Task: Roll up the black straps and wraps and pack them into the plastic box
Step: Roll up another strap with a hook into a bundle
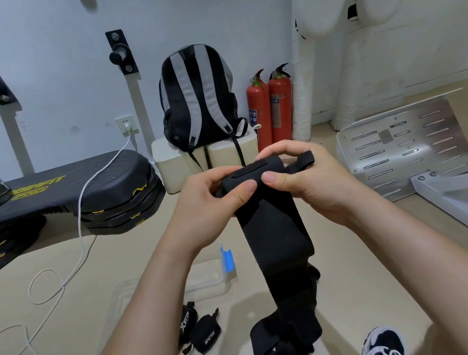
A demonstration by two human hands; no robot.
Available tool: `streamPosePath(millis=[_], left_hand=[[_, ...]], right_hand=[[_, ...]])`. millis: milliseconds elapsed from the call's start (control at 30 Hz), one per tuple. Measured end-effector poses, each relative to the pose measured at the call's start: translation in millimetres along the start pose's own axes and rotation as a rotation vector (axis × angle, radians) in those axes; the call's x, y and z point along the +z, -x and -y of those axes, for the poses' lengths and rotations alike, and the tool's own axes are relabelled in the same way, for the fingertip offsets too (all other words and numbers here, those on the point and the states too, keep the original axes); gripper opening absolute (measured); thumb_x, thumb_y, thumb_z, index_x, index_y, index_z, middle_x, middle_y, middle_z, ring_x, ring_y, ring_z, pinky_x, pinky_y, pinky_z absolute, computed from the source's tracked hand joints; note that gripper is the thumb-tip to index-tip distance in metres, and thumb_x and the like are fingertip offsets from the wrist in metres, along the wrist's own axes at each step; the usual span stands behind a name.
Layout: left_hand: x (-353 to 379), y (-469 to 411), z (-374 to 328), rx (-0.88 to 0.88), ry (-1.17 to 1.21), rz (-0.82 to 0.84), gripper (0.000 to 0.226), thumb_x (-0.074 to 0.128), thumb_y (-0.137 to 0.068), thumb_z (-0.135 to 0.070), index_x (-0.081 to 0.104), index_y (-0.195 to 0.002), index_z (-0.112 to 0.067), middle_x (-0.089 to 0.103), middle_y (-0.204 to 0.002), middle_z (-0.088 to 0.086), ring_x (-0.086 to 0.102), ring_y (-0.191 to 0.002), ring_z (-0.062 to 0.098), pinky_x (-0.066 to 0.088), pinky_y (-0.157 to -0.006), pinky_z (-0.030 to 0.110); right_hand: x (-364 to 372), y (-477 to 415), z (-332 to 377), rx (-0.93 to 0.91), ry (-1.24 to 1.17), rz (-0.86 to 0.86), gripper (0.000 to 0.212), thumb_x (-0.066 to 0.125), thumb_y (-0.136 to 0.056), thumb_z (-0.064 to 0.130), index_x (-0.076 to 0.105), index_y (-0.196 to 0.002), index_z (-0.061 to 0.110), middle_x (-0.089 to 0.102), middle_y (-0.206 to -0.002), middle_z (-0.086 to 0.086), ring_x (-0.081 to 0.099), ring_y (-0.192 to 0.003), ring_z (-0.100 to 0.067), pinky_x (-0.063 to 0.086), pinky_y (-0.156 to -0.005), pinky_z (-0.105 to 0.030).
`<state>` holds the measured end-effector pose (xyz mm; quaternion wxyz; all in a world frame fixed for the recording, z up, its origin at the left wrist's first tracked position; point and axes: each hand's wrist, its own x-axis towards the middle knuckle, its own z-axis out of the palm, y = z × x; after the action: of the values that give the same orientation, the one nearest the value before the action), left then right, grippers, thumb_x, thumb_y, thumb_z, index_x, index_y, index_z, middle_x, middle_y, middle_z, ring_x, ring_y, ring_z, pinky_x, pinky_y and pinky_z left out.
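A long black wrap (274, 231) hangs from both my hands at chest height, its top end rolled over. My left hand (209, 200) pinches the roll's left side with thumb and fingers. My right hand (302, 169) curls round the roll's right side, thumb pressed on the front, and a small black loop sticks out past its fingers. The wrap's loose tail piles on the floor between my shoes. Two rolled black wraps (200, 330) lie on the floor near a clear plastic box (209, 279) with a blue latch; my left forearm partly hides the box.
A black stepper stack (117, 190) with a white cable (80, 224) stands at the left. A grey-black backpack (200, 99) sits on foam blocks beside two red fire extinguishers (271, 106). A metal footplate (404, 146) lies at the right. My shoe (383, 344) is at the bottom.
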<state>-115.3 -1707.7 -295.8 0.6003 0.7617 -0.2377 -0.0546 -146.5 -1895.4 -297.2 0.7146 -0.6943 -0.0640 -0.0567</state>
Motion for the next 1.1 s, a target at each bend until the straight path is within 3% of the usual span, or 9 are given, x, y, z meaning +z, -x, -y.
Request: streamPosePath(millis=[167, 267, 400, 533, 733, 833, 933, 1000, 1100], left_hand=[[1.3, 1.1, -1.6, 0.113, -0.157, -0.064, 0.039, 0.077, -0.079, -0.002, 0.072, -0.093, -0.038, 0.074, -0.083, -0.02, 0.068, -0.084, -0.003, 0.049, -0.074, 0.011], [3.1, 3.3, -1.6, 0.126, -0.241, -0.048, 0.04, 0.079, -0.075, -0.001, 0.074, -0.093, -0.036, 0.074, -0.085, -0.019, 0.068, -0.086, -0.003, 0.049, -0.076, 0.01], [6.0, 3.7, 0.8, 0.126, -0.347, -0.007, 0.041, 0.081, -0.074, -0.003, 0.075, -0.102, -0.032, 0.074, -0.088, -0.022, 0.067, -0.089, -0.006, 0.048, -0.079, 0.009], [2.7, 1.7, 4.0, 0.074, -0.307, 0.021, 0.041, 0.085, -0.072, -0.011, 0.075, -0.107, -0.03, 0.075, -0.09, -0.015, 0.068, -0.087, -0.003, 0.048, -0.078, 0.009], [-8.9, 0.8, 0.4, -0.064, -0.146, 0.125, 0.034, 0.079, -0.077, -0.038, 0.072, -0.11, -0.03, 0.074, -0.093, 0.014, 0.071, -0.088, 0.025, 0.058, -0.081, 0.036], [-9.8, 1.4, -2.3, -0.035, -0.089, 0.038, 0.025, 0.081, -0.076, -0.021, 0.075, -0.101, -0.022, 0.076, -0.088, 0.009, 0.073, -0.085, 0.021, 0.059, -0.079, 0.032], [-3.5, 2.5, -3.2, 0.041, -0.149, -0.029, 0.032, 0.083, -0.072, -0.002, 0.076, -0.095, -0.023, 0.077, -0.086, -0.003, 0.073, -0.083, 0.009, 0.057, -0.078, 0.022], [-0.5, 4.7, -2.4, 0.095, -0.208, -0.03, 0.036, 0.084, -0.07, -0.001, 0.076, -0.096, -0.024, 0.076, -0.085, -0.007, 0.071, -0.084, 0.005, 0.056, -0.079, 0.019], [4.1, 6.1, 0.9, 0.15, -0.268, -0.044, 0.039, 0.085, -0.069, -0.004, 0.073, -0.096, -0.03, 0.074, -0.087, -0.011, 0.069, -0.086, 0.002, 0.053, -0.079, 0.017]], right_hand=[[-22.6, -1.5, 5.5, 0.231, 0.016, 0.275, 0.033, 0.068, -0.083, 0.029, 0.073, -0.115, 0.022, 0.071, -0.11, -0.007, 0.069, -0.101, -0.022, 0.056, -0.086, -0.037], [-28.4, 0.6, 6.1, 0.309, 0.111, 0.389, 0.036, 0.065, -0.091, 0.035, 0.071, -0.121, 0.017, 0.072, -0.112, -0.01, 0.067, -0.104, -0.021, 0.053, -0.094, -0.041], [-20.6, 0.5, 2.8, 0.262, 0.329, 0.324, 0.027, 0.067, -0.09, 0.026, 0.073, -0.116, 0.018, 0.075, -0.098, -0.005, 0.068, -0.087, -0.009, 0.057, -0.075, -0.028], [-19.0, -0.6, 2.2, 0.172, 0.405, 0.273, 0.019, 0.069, -0.091, 0.016, 0.074, -0.109, 0.014, 0.064, -0.065, 0.013, 0.055, -0.062, 0.0, 0.042, -0.057, -0.014], [-19.2, -2.5, 2.2, 0.071, 0.374, 0.256, 0.025, 0.073, -0.086, 0.007, 0.075, -0.11, 0.015, 0.075, -0.102, -0.01, 0.069, -0.103, -0.024, 0.053, -0.094, -0.036], [-16.0, -1.7, 4.1, 0.029, 0.35, 0.234, 0.024, 0.073, -0.085, 0.005, 0.075, -0.107, 0.016, 0.076, -0.092, -0.001, 0.07, -0.09, -0.014, 0.055, -0.082, -0.026], [-13.8, -0.5, 9.3, 0.08, 0.341, 0.267, 0.025, 0.074, -0.086, 0.016, 0.073, -0.111, 0.016, 0.063, -0.07, 0.009, 0.052, -0.058, 0.001, 0.036, -0.052, -0.011], [-14.8, 0.2, 11.3, 0.125, 0.395, 0.368, 0.027, 0.072, -0.087, 0.029, 0.074, -0.113, 0.021, 0.055, -0.071, 0.005, 0.039, -0.056, -0.002, 0.026, -0.05, -0.016], [-11.9, 1.1, 12.3, 0.077, 0.455, 0.364, 0.022, 0.066, -0.093, 0.018, 0.073, -0.112, 0.008, 0.056, -0.059, 0.015, 0.048, -0.05, 0.003, 0.034, -0.048, -0.008]])
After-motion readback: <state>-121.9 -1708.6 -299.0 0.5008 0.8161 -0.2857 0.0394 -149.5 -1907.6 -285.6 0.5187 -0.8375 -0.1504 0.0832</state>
